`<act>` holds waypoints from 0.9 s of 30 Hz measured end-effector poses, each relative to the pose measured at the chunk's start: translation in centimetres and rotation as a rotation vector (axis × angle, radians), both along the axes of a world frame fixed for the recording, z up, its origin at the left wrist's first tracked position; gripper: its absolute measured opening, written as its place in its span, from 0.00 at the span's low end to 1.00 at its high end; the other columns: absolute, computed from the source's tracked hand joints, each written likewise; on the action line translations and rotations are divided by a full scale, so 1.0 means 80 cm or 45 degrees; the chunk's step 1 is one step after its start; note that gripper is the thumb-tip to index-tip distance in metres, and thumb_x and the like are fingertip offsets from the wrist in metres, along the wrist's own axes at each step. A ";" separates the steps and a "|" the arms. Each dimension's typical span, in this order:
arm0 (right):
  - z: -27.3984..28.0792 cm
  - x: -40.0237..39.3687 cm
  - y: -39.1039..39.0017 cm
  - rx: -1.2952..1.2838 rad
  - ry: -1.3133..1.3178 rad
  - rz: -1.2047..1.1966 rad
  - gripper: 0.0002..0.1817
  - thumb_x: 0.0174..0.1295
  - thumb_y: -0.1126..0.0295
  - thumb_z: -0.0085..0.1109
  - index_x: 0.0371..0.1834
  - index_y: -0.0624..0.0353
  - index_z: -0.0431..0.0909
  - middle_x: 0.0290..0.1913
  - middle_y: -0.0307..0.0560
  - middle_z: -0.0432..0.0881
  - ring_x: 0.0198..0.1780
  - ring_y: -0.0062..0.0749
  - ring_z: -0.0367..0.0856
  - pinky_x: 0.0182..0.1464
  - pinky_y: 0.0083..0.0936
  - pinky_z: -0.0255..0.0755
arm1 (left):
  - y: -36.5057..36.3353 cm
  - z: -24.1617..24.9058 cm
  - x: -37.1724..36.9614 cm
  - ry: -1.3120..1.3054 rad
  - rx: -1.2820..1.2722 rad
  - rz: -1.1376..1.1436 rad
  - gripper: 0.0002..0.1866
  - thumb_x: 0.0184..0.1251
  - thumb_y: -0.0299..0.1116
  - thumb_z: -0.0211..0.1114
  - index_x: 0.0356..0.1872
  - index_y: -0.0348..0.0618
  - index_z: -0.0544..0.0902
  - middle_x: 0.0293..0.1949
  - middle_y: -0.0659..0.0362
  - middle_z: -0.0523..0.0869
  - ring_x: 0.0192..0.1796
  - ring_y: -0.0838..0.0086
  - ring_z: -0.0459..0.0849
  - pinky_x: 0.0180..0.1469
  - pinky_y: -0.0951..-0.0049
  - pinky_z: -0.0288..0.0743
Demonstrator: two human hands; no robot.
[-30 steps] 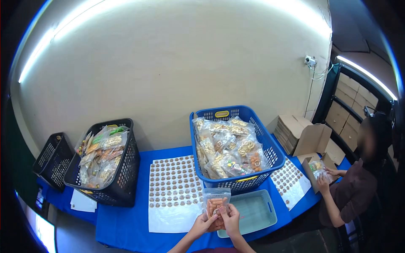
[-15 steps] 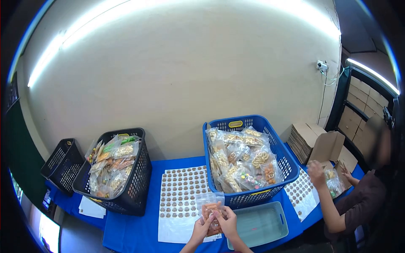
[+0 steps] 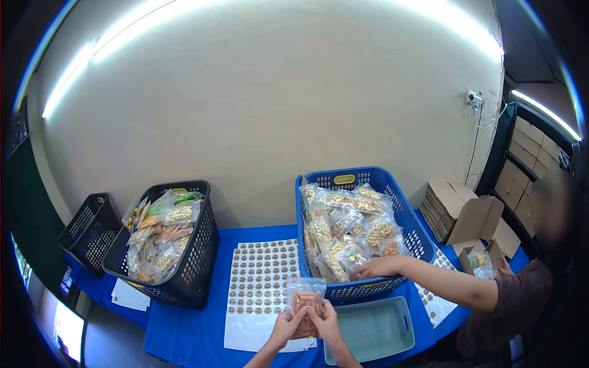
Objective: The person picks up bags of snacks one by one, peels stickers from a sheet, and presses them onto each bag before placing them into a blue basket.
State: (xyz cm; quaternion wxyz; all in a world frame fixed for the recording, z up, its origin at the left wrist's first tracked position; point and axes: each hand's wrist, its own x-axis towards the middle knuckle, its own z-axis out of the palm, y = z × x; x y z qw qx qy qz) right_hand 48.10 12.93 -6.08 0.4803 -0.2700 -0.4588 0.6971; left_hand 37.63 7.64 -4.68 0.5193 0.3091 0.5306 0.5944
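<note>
My left hand and my right hand hold a clear zip bag of orange-brown stick snacks upright between them. Both thumbs press on the middle of its front, hiding that spot. Beneath and to the left of the bag lies a sheet of round brown stickers, its lower part bare of stickers. A grey-green tray is just right of my right hand. Beyond the bag stands a blue basket full of bagged snacks.
A full black basket and another black basket stand left. At right, a co-worker's arm reaches into the blue basket, near an open carton, flattened cardboard and a second sticker sheet.
The co-worker's arm has swung left, its hand now in the blue basket. My hands stay on the snack bag, with the thumbs drawn together on its front. The view has shifted slightly.
</note>
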 end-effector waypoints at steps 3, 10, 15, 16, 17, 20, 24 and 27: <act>0.003 0.001 -0.002 -0.006 -0.034 0.107 0.20 0.56 0.77 0.55 0.51 0.67 0.62 0.49 0.49 0.73 0.49 0.25 0.72 0.52 0.20 0.67 | -0.004 -0.002 -0.004 -0.010 0.058 0.006 0.15 0.65 0.41 0.53 0.37 0.37 0.77 0.26 0.66 0.78 0.25 0.89 0.71 0.25 0.87 0.65; 0.005 0.005 -0.010 0.032 -0.089 0.316 0.26 0.55 0.79 0.55 0.57 0.67 0.57 0.54 0.50 0.69 0.54 0.26 0.68 0.54 0.21 0.66 | -0.017 -0.012 -0.014 -0.105 0.077 0.097 0.18 0.66 0.45 0.50 0.37 0.36 0.76 0.29 0.63 0.80 0.28 0.86 0.75 0.28 0.85 0.69; 0.006 0.014 -0.008 0.090 -0.133 0.145 0.19 0.55 0.76 0.56 0.50 0.67 0.65 0.46 0.45 0.74 0.46 0.20 0.72 0.47 0.16 0.68 | -0.017 -0.013 -0.014 -0.016 0.037 -0.045 0.14 0.64 0.39 0.55 0.38 0.37 0.76 0.31 0.64 0.79 0.29 0.86 0.74 0.30 0.85 0.68; 0.011 0.016 -0.010 0.071 -0.148 0.085 0.16 0.55 0.76 0.57 0.47 0.66 0.67 0.44 0.44 0.75 0.44 0.19 0.72 0.44 0.14 0.68 | -0.016 -0.021 -0.015 0.064 0.031 -0.081 0.13 0.64 0.38 0.56 0.39 0.37 0.76 0.31 0.64 0.79 0.30 0.86 0.74 0.31 0.85 0.69; 0.013 0.015 -0.010 0.052 -0.164 0.023 0.14 0.55 0.75 0.57 0.44 0.66 0.70 0.42 0.43 0.76 0.41 0.17 0.73 0.42 0.13 0.68 | -0.014 -0.046 -0.018 0.202 -0.054 -0.155 0.12 0.61 0.34 0.59 0.41 0.37 0.76 0.33 0.65 0.79 0.30 0.87 0.73 0.31 0.86 0.68; 0.007 0.009 -0.008 0.152 -0.165 -0.158 0.10 0.55 0.69 0.60 0.35 0.65 0.75 0.33 0.37 0.78 0.33 0.12 0.71 0.33 0.10 0.65 | -0.018 -0.009 0.001 0.023 0.008 -0.197 0.17 0.62 0.35 0.58 0.47 0.36 0.73 0.40 0.61 0.79 0.39 0.83 0.76 0.41 0.82 0.71; 0.005 0.010 -0.009 0.034 -0.118 -0.214 0.10 0.58 0.68 0.57 0.35 0.64 0.75 0.30 0.36 0.78 0.31 0.13 0.72 0.32 0.11 0.67 | -0.019 -0.017 -0.003 -0.015 0.044 -0.266 0.17 0.62 0.36 0.58 0.47 0.36 0.73 0.39 0.62 0.79 0.38 0.83 0.77 0.41 0.81 0.72; 0.010 0.012 -0.011 -0.052 -0.075 -0.182 0.11 0.60 0.68 0.54 0.38 0.66 0.74 0.33 0.39 0.78 0.34 0.14 0.74 0.36 0.12 0.68 | -0.021 -0.019 -0.006 0.019 0.005 -0.303 0.16 0.62 0.36 0.58 0.46 0.36 0.73 0.38 0.62 0.79 0.37 0.82 0.77 0.40 0.81 0.72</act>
